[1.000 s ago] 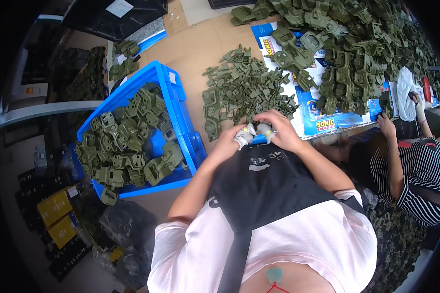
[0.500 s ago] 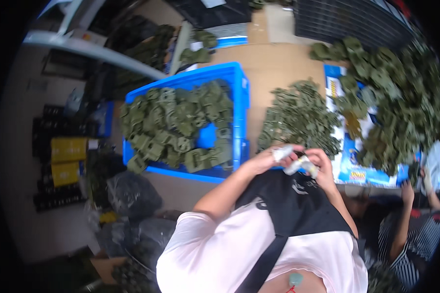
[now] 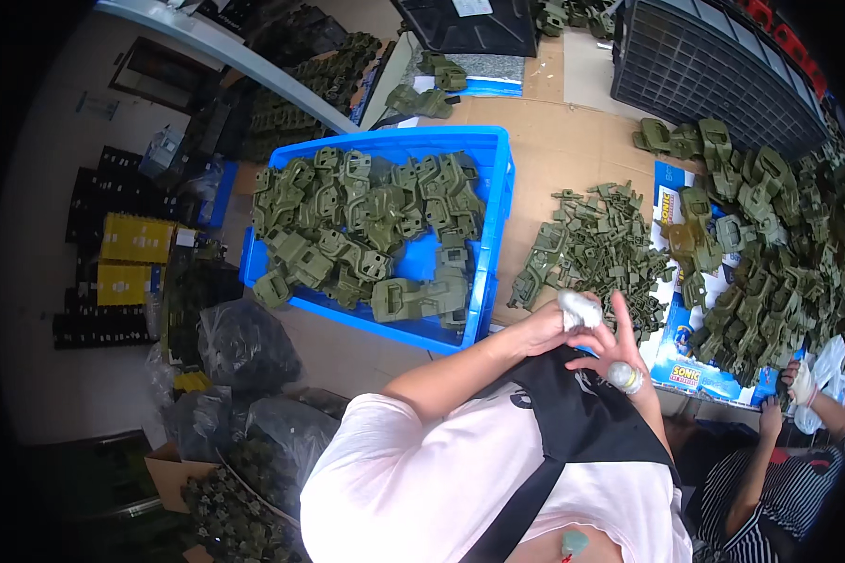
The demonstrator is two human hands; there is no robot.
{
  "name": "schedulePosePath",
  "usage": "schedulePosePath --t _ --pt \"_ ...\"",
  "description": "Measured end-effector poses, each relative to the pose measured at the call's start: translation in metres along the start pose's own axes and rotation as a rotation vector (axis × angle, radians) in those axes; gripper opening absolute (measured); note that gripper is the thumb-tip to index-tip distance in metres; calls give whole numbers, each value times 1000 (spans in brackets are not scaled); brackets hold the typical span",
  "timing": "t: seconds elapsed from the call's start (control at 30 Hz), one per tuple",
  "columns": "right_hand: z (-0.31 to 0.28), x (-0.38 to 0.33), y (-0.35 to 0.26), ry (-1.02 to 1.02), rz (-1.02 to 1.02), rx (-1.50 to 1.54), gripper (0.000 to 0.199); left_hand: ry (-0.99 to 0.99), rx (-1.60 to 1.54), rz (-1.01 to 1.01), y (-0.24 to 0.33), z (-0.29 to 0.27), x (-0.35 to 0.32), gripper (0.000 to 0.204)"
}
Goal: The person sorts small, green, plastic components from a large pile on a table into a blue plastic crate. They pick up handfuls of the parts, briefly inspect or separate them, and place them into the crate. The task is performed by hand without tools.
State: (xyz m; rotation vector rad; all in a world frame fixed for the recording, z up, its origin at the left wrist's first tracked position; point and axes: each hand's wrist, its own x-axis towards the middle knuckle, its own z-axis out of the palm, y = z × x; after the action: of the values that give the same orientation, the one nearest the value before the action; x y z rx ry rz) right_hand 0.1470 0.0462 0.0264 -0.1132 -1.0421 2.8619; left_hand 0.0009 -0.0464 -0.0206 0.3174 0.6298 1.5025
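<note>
My left hand (image 3: pixel 541 330) is curled in front of my chest, with a white wrapping (image 3: pixel 579 311) around a digit. Whatever lies within its closed fingers, if anything, is hidden. Right against it, my right hand (image 3: pixel 618 345) has its fingers spread, and its thumb carries a whitish, yellow-tinged wrapping (image 3: pixel 625 378). No object shows in the right palm. Just beyond both hands lies a heap of small olive-green plastic parts (image 3: pixel 610 246). A larger olive-green part (image 3: pixel 538 263) sits at the heap's left side.
A blue crate (image 3: pixel 494 225) on the left holds several olive-green molded parts (image 3: pixel 376 211). More such parts (image 3: pixel 760 272) are piled on the right over printed sheeting (image 3: pixel 671 352). Black crates (image 3: pixel 714 75) stand behind. A co-worker's hand (image 3: pixel 770 418) is at the lower right.
My hands have come slightly nearer my body, and my right fingers have spread from their earlier pinch. The view has shifted, so the crate and heaps appear farther right.
</note>
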Motion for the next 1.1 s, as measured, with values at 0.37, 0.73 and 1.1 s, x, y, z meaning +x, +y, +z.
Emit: schedulePosePath --t 0.37,0.73,1.1 --pt "-18 16 15 196 -269 -142 85 417 1449 694 30 44 12 26" --pt "-16 19 6 429 -180 -317 90 190 754 279 -2 41 12 14" --pt "0 11 0 174 -296 -1650 70 308 169 -20 0 43 9 38"
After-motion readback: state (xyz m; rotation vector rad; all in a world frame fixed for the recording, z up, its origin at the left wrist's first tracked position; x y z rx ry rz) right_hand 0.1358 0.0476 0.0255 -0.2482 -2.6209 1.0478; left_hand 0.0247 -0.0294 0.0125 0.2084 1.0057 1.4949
